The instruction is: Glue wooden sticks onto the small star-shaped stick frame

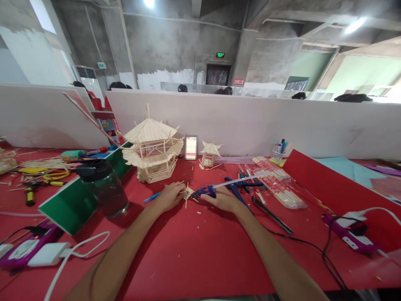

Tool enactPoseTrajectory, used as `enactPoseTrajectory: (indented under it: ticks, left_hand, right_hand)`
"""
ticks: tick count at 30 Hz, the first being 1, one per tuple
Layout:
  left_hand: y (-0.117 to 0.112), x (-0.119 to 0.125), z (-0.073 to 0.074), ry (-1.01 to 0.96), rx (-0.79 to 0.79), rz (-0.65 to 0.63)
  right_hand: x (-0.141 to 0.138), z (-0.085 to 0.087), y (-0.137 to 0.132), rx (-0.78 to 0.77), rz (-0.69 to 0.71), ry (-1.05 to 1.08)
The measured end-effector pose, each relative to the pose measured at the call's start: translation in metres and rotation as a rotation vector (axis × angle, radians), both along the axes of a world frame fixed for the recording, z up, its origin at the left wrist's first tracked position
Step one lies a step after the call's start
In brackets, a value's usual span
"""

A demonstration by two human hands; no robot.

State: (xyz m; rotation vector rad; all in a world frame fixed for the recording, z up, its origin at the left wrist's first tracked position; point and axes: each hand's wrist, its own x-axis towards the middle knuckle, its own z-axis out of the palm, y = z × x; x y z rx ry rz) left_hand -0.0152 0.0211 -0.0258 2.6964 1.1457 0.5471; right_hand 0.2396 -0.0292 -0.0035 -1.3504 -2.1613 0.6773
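My right hand point(222, 199) is closed around a blue hot glue gun point(200, 192) with a long clear glue stick point(239, 179) running out of its back. The gun's tip points left at a small frame of thin wooden sticks point(187, 193) on the red table. At that frame's left side, my left hand point(171, 195) has its fingers closed on it. A blue pen-like tool point(151, 197) lies left of this hand. Behind stand a large two-tiered stick pagoda point(153, 150) and a small stick pavilion point(211, 154).
A dark water bottle point(108, 190) stands left beside a green board point(70, 207). Bagged sticks point(278, 184), blue pliers point(239, 188) and a black cutter point(272, 215) lie right. Power strips point(349, 236) with cables sit at both sides. A phone point(191, 147) leans at the back.
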Motion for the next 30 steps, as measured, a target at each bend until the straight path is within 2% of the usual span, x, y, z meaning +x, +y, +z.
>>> enactPoseTrajectory:
  ticks: [11,30]
  left_hand:
    - [-0.0008,0.0006,0.0021,-0.008,-0.002,-0.008]
    - [-0.0004,0.0008,0.0016,-0.004,-0.009,-0.002]
  right_hand:
    - [-0.0026,-0.0037,0.0015,0.036,0.009,-0.057]
    - [0.0032,0.0003,0.0009,0.073,0.005,-0.074]
